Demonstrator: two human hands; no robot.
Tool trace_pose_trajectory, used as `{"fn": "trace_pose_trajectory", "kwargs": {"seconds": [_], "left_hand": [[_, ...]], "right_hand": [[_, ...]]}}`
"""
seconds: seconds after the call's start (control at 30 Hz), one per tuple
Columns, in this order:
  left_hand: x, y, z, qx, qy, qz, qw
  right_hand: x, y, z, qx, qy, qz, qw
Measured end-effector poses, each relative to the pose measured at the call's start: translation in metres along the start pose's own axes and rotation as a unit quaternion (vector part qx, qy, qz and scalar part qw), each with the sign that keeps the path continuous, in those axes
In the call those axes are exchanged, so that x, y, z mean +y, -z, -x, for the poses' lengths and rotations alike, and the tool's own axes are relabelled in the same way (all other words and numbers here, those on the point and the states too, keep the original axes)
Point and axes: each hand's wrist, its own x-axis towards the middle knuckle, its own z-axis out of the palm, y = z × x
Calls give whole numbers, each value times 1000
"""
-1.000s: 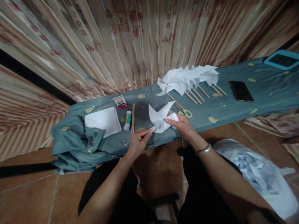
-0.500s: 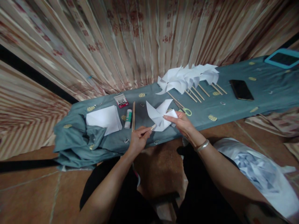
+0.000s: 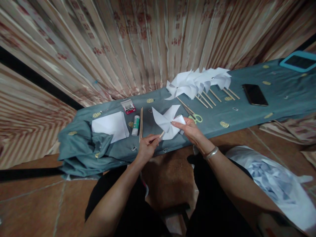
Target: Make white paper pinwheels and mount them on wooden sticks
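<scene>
A white paper pinwheel [image 3: 166,122] is held between my two hands above the near edge of the cloth-covered bench. My left hand [image 3: 148,146] is closed around its wooden stick [image 3: 162,134], most of which the fingers hide. With its thumb beside the small pin at the centre, my right hand [image 3: 191,129] pinches the pinwheel's right-hand blade. To the left of the pinwheel lie several loose wooden sticks [image 3: 141,124] and a glue stick [image 3: 135,125]. Just beyond my right hand are green-handled scissors [image 3: 196,118].
Several finished pinwheels [image 3: 190,84] lie in a row at the back. White paper sheets [image 3: 108,123] and a red box of pins [image 3: 128,107] are on the left. A phone [image 3: 254,94] and a blue-framed tablet [image 3: 300,61] lie rightward. A white bag [image 3: 274,184] stands on the floor.
The pinwheel and my right hand have shifted slightly left. Both hands keep their hold, and the things on the bench stay where they were.
</scene>
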Motion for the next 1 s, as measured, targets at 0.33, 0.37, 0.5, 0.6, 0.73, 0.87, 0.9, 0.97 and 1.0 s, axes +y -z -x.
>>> {"fn": "trace_pose_trajectory", "kwargs": {"seconds": [0.33, 0.37, 0.5, 0.6, 0.73, 0.87, 0.9, 0.97, 1.0], "left_hand": [[3, 8, -1, -9, -47, -52, 997], [2, 9, -1, -9, -55, -60, 997], [0, 10, -1, -8, -66, -78, 995], [0, 11, 0, -10, -70, -88, 994], [2, 11, 0, -21, -73, -92, 993], [4, 12, -1, -25, -69, -86, 994], [5, 12, -1, -26, -67, -83, 994], [5, 11, -1, -29, -63, -71, 995], [6, 11, -1, -31, -57, -62, 996]], "right_hand": [[-5, -1, 1, -15, -18, -11, 1000], [-5, -1, 1, -18, -19, -10, 1000], [-7, -1, 2, -28, -25, -1, 999], [-8, 0, 2, -34, -29, 1, 999], [-9, 3, 2, -40, -33, 9, 999], [-9, 4, 2, -33, -43, 8, 998], [-9, 4, 2, -31, -45, 6, 998], [-10, 3, 2, -31, -46, 2, 998], [-9, 3, 2, -33, -45, -1, 998]]}}
